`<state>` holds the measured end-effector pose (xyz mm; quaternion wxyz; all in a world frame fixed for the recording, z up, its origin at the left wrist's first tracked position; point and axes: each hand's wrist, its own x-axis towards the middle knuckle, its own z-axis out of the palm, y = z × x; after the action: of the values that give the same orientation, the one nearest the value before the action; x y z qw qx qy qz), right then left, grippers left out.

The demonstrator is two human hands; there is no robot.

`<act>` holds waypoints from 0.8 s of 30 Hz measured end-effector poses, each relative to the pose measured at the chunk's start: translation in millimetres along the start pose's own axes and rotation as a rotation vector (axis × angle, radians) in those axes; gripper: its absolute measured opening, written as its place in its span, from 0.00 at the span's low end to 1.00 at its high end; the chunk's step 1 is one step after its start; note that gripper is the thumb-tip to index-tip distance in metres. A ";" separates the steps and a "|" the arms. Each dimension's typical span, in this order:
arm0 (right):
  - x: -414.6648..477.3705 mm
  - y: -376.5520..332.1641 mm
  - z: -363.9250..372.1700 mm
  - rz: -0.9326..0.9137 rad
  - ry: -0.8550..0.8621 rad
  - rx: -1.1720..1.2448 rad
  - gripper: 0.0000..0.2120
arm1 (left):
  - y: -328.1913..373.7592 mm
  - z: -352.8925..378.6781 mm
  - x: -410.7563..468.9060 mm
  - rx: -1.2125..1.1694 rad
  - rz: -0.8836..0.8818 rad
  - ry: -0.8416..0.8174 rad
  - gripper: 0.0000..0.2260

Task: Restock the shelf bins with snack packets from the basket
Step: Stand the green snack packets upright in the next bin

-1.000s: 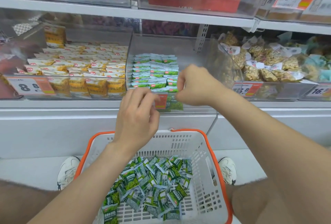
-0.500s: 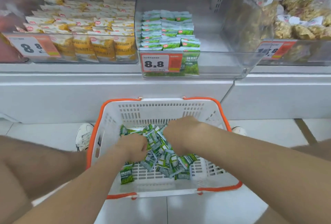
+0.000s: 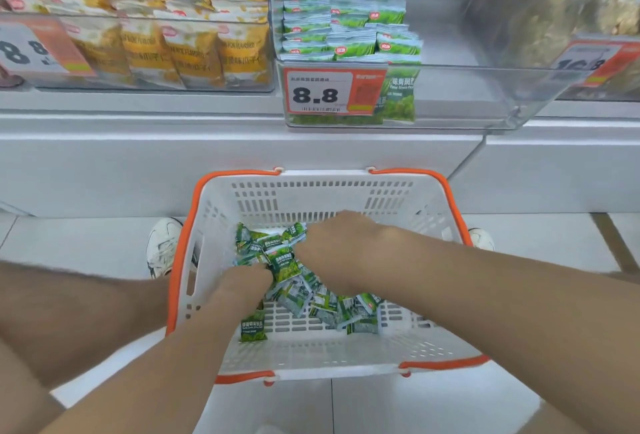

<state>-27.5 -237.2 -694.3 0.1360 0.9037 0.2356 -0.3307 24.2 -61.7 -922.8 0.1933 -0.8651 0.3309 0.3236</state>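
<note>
Since a second ago both hands are no longer working at the shelf bin; they are now reaching down into the basket, and since half a second ago they are sitting slightly closer together over the pile.

At far left the yellow packets (image 3: 194, 49) are filling their own bin. Beside it, the clear middle bin (image 3: 467, 97) is carrying the 8.8 price tag (image 3: 318, 94), with the stocked green packets (image 3: 346, 17) lying in neat rows along its left side.

Below, the white basket (image 3: 311, 198) is standing on the floor between two white shoes. The left hand (image 3: 244, 283) is digging into the left edge of the loose green snack packets (image 3: 325, 305), knuckles up, its fingers curling down among them; whether they are clamping one cannot be told. One upright packet (image 3: 285, 265) is standing just at its fingertips, between the two hands. A stray packet (image 3: 252, 326) is lying apart, just beside the left wrist. The right hand (image 3: 334, 253) is covering the pile's upper right, its fingers hiding beneath the back of the hand, so their hold cannot be told.
</note>
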 end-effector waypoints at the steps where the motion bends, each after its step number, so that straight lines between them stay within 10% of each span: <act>1: -0.4 0.7 0.5 0.001 -0.005 -0.003 0.08 | -0.6 -0.5 1.0 -0.026 0.003 0.003 0.12; 14: -42.4 40.5 -21.6 0.172 0.084 0.140 0.03 | 6.1 -93.9 -36.7 -1.457 0.079 0.419 0.09; 24: -85.8 90.1 -38.3 0.312 0.379 0.525 0.29 | 45.6 -193.9 -100.1 -1.916 0.425 0.559 0.19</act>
<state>-18.1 -327.4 -601.0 -0.0979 0.9782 0.0230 -0.1818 18.9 -155.4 -720.7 -0.7259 -0.6240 0.1127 0.2664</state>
